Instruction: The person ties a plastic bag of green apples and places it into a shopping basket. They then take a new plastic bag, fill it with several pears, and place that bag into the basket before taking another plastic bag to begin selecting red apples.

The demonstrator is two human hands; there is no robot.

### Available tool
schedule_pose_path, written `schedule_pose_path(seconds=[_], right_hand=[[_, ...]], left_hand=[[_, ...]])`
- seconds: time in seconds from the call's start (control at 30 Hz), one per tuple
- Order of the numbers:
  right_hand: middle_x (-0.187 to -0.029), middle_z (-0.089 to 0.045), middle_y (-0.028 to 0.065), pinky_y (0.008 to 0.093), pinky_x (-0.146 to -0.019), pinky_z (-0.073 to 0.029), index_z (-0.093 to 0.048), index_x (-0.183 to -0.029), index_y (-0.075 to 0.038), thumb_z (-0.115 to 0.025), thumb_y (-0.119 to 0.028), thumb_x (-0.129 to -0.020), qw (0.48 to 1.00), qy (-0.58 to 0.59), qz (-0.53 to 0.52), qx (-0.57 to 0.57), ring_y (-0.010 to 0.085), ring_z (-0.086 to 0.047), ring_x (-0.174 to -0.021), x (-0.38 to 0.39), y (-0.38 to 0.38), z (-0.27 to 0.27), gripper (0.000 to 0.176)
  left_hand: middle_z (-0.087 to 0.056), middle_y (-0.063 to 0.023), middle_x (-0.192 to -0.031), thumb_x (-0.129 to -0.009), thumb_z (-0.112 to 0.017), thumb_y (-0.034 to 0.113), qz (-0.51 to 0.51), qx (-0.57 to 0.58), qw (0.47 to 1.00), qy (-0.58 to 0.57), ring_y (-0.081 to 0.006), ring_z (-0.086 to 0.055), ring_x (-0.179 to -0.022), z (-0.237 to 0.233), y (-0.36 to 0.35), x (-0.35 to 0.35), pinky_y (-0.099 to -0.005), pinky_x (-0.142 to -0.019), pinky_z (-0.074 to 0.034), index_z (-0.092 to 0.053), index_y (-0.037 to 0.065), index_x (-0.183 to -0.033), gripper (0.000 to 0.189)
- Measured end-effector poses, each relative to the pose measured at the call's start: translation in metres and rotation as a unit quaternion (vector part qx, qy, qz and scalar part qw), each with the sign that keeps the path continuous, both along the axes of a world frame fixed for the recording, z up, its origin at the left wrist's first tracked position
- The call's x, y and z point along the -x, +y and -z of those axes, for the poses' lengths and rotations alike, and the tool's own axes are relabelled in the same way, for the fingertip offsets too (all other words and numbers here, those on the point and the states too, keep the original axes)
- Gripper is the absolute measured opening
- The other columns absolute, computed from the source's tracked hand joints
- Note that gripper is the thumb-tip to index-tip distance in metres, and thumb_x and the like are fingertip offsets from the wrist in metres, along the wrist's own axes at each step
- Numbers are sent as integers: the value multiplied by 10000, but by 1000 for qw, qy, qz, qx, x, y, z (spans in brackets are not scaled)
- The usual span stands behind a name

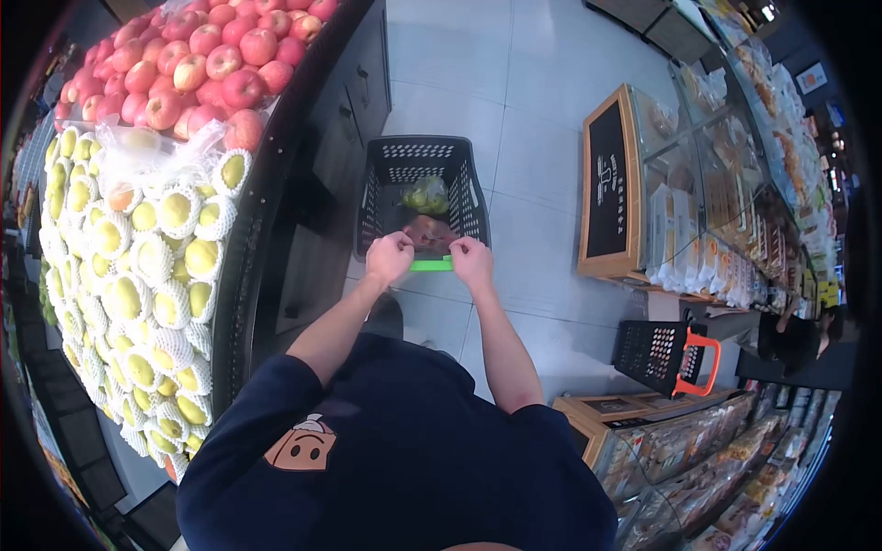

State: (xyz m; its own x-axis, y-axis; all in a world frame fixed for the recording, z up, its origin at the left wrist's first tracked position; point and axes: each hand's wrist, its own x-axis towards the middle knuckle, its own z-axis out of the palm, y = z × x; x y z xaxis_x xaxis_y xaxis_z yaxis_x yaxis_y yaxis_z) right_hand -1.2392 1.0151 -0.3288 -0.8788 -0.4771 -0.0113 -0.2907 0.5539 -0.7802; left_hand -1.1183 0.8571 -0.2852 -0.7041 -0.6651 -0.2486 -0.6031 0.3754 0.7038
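Observation:
Both hands are over the near end of a black shopping basket (372,197) with a bright green handle (430,264). Between them hangs a clear plastic bag with reddish fruit (428,232), above or inside the basket. My left hand (390,256) has its fingers pinched on the bag's left edge. The right edge of the bag is pinched by my right hand (471,263). Farther inside the basket lies a bag of green produce (425,195). Whether the reddish fruit rests on the basket floor cannot be made out.
At left, a display holds red apples (223,61) and yellow-green fruit in foam nets (129,298), with clear plastic bags (152,156) on top. Glass-fronted bakery cases (703,197) stand at right, beside a black basket with an orange handle (703,367). A person (790,342) is at far right.

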Motion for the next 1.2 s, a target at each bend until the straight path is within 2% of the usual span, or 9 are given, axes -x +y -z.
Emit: schedule_pose_path(seconds=[0.27,0.47,0.57,0.67,0.83,0.93,1.0,1.2], right_hand=[[-810,-725,151,425,-745,-542,-768,-851,-106,-649,-248,-806,995,-65,-21,-68,346,-703,-808,50,-54,-3,190],[-824,-727,152,398,-751,-537,-772,-863,-92,-650,-225,-805,996,-64,18,-61,318,-705,-813,69,-84,-5,189],[-820,-728,151,391,-745,-536,-771,-864,-87,-645,-210,-806,995,-58,23,-80,315,-706,-806,75,-98,-11,186],[-816,-729,150,380,-736,-534,-769,-862,-77,-640,-202,-807,997,-64,15,-47,304,-708,-795,84,-106,-1,189],[-800,-732,136,334,-710,-515,-764,-884,-42,-604,-184,-833,997,-67,11,-47,234,-694,-758,87,-119,-10,219],[-793,-729,130,322,-687,-508,-764,-889,-45,-581,-177,-853,996,-69,-46,-32,214,-682,-729,94,-121,1,228],[-813,-729,144,337,-707,-518,-763,-899,-49,-557,-173,-874,992,-60,-74,-79,237,-692,-749,99,-120,1,241],[-866,-726,170,365,-771,-529,-750,-916,-35,-523,-171,-903,968,-118,-213,-65,277,-706,-824,114,-125,-13,265]], left_hand=[[-728,-146,-885,-790,-580,196,17,-15,1000,16,-344,-690,-900,-6,-58,42,-432,-864,-541,-750,134,-895,209],[-722,-145,-832,-782,-589,183,35,15,998,52,-346,-700,-842,6,-95,72,-440,-829,-558,-747,124,-889,200],[-728,-144,-895,-796,-597,201,48,-3,998,44,-347,-692,-893,0,-112,83,-443,-849,-545,-738,125,-893,188],[-729,-143,-894,-798,-600,208,44,-3,998,49,-347,-692,-896,2,-124,93,-444,-847,-545,-739,129,-894,187],[-725,-136,-855,-784,-598,182,32,-5,998,52,-338,-696,-855,-2,-139,103,-441,-825,-549,-729,117,-878,174],[-730,-120,-852,-774,-595,157,15,5,998,63,-321,-702,-840,3,-145,109,-428,-809,-552,-713,107,-888,171],[-733,-114,-851,-776,-588,154,12,-13,998,65,-312,-706,-828,-2,-148,111,-427,-801,-555,-712,101,-900,183],[-721,-94,-838,-789,-585,172,-7,12,998,59,-315,-698,-785,-2,-145,109,-426,-777,-560,-702,87,-970,232]])
